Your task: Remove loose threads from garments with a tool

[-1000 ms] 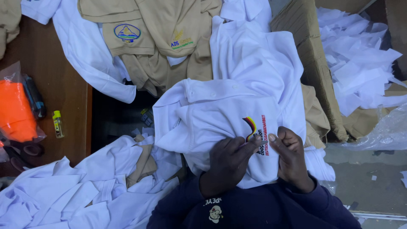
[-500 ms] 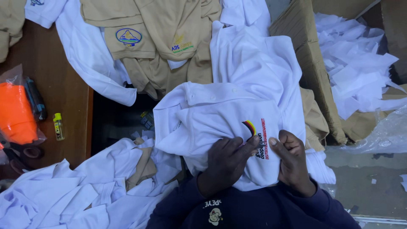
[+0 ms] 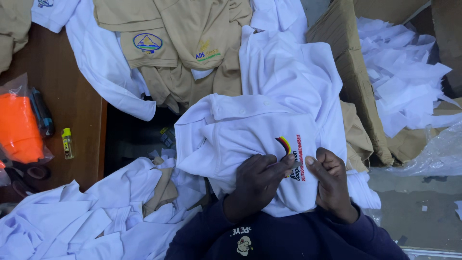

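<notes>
Covered, cropped and unreadable parts

The left hand (image 3: 257, 185) covers part of the white shirt's (image 3: 250, 135) embroidered emblem (image 3: 285, 144); the orange packet (image 3: 19, 127) and cardboard box (image 3: 351, 86) run off the frame edges; the small yellow-capped tube (image 3: 67, 143) is too small to identify

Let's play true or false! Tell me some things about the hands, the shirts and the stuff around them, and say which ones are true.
1. Both hands are on a white shirt. True: the left hand and the right hand press on it by its small coloured emblem.
2. The tan shirts lie above the white shirt in the picture. True.
3. The cardboard box on the right is full of oranges. False: it holds white scraps.
4. The orange thing in a clear bag lies on the wooden table at the left. True.
5. The right hand holds scissors. False: it holds only shirt fabric.
</notes>
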